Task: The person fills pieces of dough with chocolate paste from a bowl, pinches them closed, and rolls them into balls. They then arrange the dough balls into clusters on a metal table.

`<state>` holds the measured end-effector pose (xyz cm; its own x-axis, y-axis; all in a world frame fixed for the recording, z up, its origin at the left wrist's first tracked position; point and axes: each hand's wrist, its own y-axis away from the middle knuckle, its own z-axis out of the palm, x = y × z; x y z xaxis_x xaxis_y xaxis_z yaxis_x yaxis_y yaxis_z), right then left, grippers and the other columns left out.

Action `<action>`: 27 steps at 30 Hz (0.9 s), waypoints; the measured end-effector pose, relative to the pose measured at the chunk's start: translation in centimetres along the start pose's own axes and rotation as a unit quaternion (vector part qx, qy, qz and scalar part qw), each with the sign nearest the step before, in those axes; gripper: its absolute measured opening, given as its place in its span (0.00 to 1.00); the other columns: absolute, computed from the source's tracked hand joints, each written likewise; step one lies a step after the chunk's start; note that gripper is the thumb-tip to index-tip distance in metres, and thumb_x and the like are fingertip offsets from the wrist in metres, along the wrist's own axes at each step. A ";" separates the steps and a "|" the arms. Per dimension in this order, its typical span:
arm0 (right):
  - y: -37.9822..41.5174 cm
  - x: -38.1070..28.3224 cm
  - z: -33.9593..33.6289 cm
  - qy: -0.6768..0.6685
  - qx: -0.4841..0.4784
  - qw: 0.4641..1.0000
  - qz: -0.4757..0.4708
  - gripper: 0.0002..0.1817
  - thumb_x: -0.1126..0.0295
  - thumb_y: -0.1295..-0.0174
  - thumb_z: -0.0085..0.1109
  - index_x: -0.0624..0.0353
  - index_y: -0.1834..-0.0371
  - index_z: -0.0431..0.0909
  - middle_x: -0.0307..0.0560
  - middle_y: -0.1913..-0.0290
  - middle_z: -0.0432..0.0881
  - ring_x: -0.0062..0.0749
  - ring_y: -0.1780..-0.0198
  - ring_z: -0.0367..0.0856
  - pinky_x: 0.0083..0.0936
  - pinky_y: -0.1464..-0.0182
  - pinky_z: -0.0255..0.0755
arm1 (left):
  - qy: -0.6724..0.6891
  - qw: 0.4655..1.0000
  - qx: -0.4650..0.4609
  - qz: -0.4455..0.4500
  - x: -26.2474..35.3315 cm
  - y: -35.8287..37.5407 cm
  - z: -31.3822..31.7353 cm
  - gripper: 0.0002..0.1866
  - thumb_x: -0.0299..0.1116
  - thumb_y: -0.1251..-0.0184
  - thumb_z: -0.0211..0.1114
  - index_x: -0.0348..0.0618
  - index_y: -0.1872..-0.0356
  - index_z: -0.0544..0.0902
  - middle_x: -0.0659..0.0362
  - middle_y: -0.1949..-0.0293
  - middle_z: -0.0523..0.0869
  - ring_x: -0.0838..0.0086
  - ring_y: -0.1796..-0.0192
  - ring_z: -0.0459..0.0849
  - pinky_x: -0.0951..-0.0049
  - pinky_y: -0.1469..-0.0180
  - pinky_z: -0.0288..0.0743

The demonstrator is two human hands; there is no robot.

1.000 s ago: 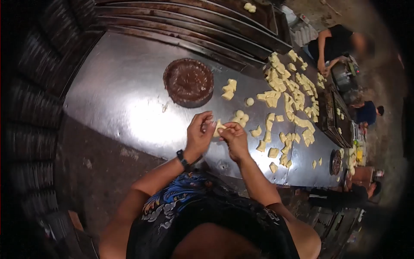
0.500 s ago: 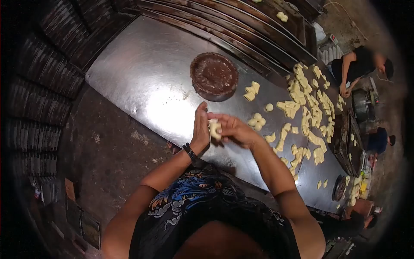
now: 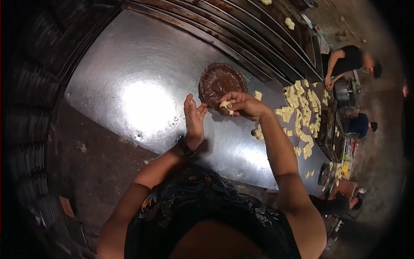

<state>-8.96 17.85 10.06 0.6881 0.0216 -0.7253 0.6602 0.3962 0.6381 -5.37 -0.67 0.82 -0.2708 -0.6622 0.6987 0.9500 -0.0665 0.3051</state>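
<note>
Between the thumb and fingers of my right hand (image 3: pixel 243 105) is a piece of pale dough (image 3: pixel 226 104) with brown paste showing on it. It is at the near edge of a round container of brown paste (image 3: pixel 220 82), which looks like chocolate filling. My left hand (image 3: pixel 195 118) is to the left of the dough, upright with its fingers stretched out and nothing in it. A small cluster of dough balls (image 3: pixel 258 133) rests on the metal table, partly hidden by my right forearm.
Many cut dough pieces (image 3: pixel 302 108) are spread over the right part of the metal table (image 3: pixel 108 56). Stacked dark trays (image 3: pixel 241 39) line its far side. A co-worker (image 3: pixel 345 60) stands at the upper right beside a metal pot (image 3: pixel 343 91), with other people farther down.
My right hand has moved away from my left palm, up and right to the paste container, carrying the dough. Brown paste now shows on the dough. My left hand has come away from it.
</note>
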 end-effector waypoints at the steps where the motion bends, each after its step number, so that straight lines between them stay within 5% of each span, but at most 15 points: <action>1: 0.5 1.1 -0.2 -0.050 -0.008 0.999 -0.018 0.18 0.78 0.40 0.56 0.60 0.46 0.70 0.43 0.59 0.79 0.21 0.61 0.78 0.14 0.64 0.71 | -0.082 0.995 -0.007 0.053 -0.2 -0.5 -0.6 0.30 0.51 0.24 0.39 0.39 0.32 0.57 0.48 0.31 0.52 0.63 0.39 0.67 0.64 0.34 0.59; 2: 1.1 2.1 0.0 -0.110 -0.014 0.993 -0.037 0.18 0.78 0.40 0.56 0.59 0.45 0.70 0.43 0.57 0.79 0.20 0.60 0.78 0.14 0.63 0.72 | -0.164 0.980 -0.014 0.111 -0.5 -0.9 -0.8 0.29 0.49 0.24 0.38 0.38 0.33 0.59 0.48 0.31 0.51 0.64 0.39 0.68 0.65 0.35 0.59; 4: 2.3 4.1 1.0 -0.227 -0.035 0.970 -0.077 0.19 0.76 0.40 0.57 0.57 0.44 0.70 0.41 0.54 0.78 0.20 0.58 0.78 0.14 0.60 0.74 | -0.227 0.961 -0.079 0.135 1.3 -0.3 0.3 0.26 0.46 0.23 0.36 0.37 0.37 0.66 0.52 0.39 0.67 0.69 0.44 0.71 0.70 0.41 0.63; 6: 3.2 5.8 1.8 -0.317 -0.087 0.935 -0.130 0.24 0.78 0.40 0.56 0.57 0.40 0.66 0.49 0.48 0.76 0.27 0.54 0.79 0.18 0.59 0.77 | -0.156 0.966 -0.205 -0.001 2.7 1.1 0.7 0.26 0.47 0.23 0.37 0.38 0.39 0.69 0.54 0.45 0.75 0.71 0.47 0.73 0.72 0.43 0.64; 7: 3.8 6.4 2.4 -0.339 -0.092 0.923 -0.155 0.25 0.79 0.40 0.56 0.56 0.39 0.65 0.51 0.47 0.76 0.28 0.54 0.79 0.18 0.60 0.77 | -0.120 0.953 -0.235 -0.148 3.1 1.6 1.3 0.26 0.49 0.24 0.38 0.39 0.43 0.74 0.58 0.53 0.81 0.74 0.50 0.75 0.73 0.47 0.66; 8: 4.4 7.0 2.9 -0.361 -0.098 0.910 -0.180 0.26 0.79 0.40 0.56 0.56 0.38 0.64 0.53 0.46 0.75 0.30 0.53 0.79 0.18 0.60 0.77 | -0.116 0.943 -0.252 -0.183 3.3 2.8 2.2 0.27 0.47 0.22 0.37 0.31 0.44 0.72 0.57 0.55 0.80 0.76 0.54 0.77 0.71 0.50 0.72; 16: 8.7 16.4 1.6 -0.429 -0.047 0.884 -0.177 0.23 0.84 0.43 0.54 0.58 0.42 0.69 0.50 0.53 0.78 0.30 0.63 0.81 0.14 0.66 0.77 | -0.085 0.978 -0.150 -0.115 -2.7 10.8 3.4 0.08 0.28 0.32 0.59 0.36 0.56 0.78 0.59 0.63 0.83 0.82 0.68 0.78 0.85 0.67 0.73; 20: 11.3 20.0 2.0 -0.469 0.002 0.873 -0.130 0.20 0.84 0.43 0.52 0.66 0.45 0.71 0.50 0.56 0.79 0.31 0.64 0.81 0.16 0.64 0.78 | 0.076 0.963 -0.107 -0.237 -3.3 13.3 2.8 0.07 0.28 0.32 0.58 0.35 0.58 0.78 0.58 0.64 0.83 0.81 0.67 0.78 0.85 0.66 0.72; 22: 13.0 19.9 2.2 -0.478 0.046 0.871 -0.100 0.20 0.85 0.44 0.50 0.71 0.45 0.70 0.53 0.57 0.79 0.32 0.62 0.81 0.17 0.61 0.79 | 0.055 0.966 -0.118 -0.222 -4.3 14.4 1.4 0.08 0.28 0.31 0.57 0.35 0.57 0.78 0.58 0.63 0.82 0.81 0.66 0.77 0.86 0.66 0.72; 23: 13.9 19.2 2.4 -0.460 0.076 0.880 -0.086 0.18 0.83 0.44 0.51 0.77 0.48 0.70 0.57 0.59 0.79 0.34 0.59 0.82 0.19 0.58 0.78 | 0.011 0.974 -0.103 -0.203 -4.5 15.1 1.3 0.09 0.29 0.31 0.57 0.35 0.56 0.78 0.58 0.63 0.82 0.81 0.66 0.77 0.85 0.65 0.72; 26: 13.6 19.2 3.1 -0.073 0.229 0.956 -0.170 0.15 0.80 0.44 0.54 0.73 0.53 0.76 0.54 0.60 0.81 0.34 0.57 0.82 0.22 0.57 0.78 | -0.142 0.973 -0.165 -0.076 -4.6 16.7 0.9 0.14 0.33 0.28 0.52 0.33 0.52 0.78 0.55 0.55 0.79 0.78 0.60 0.78 0.81 0.61 0.74; 27: 13.1 18.5 3.8 0.181 0.291 0.874 -0.344 0.09 0.78 0.45 0.58 0.67 0.61 0.82 0.48 0.65 0.82 0.33 0.61 0.83 0.25 0.58 0.77 | -0.204 0.960 -0.189 -0.003 -4.5 17.3 1.6 0.16 0.34 0.28 0.50 0.32 0.50 0.78 0.54 0.51 0.77 0.76 0.57 0.78 0.79 0.58 0.74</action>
<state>13.60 19.96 5.96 -0.0036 0.2930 -0.9561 0.9942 -0.1014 -0.0348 12.02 2.35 3.96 -0.2416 -0.3180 0.9168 0.9157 -0.3875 0.1069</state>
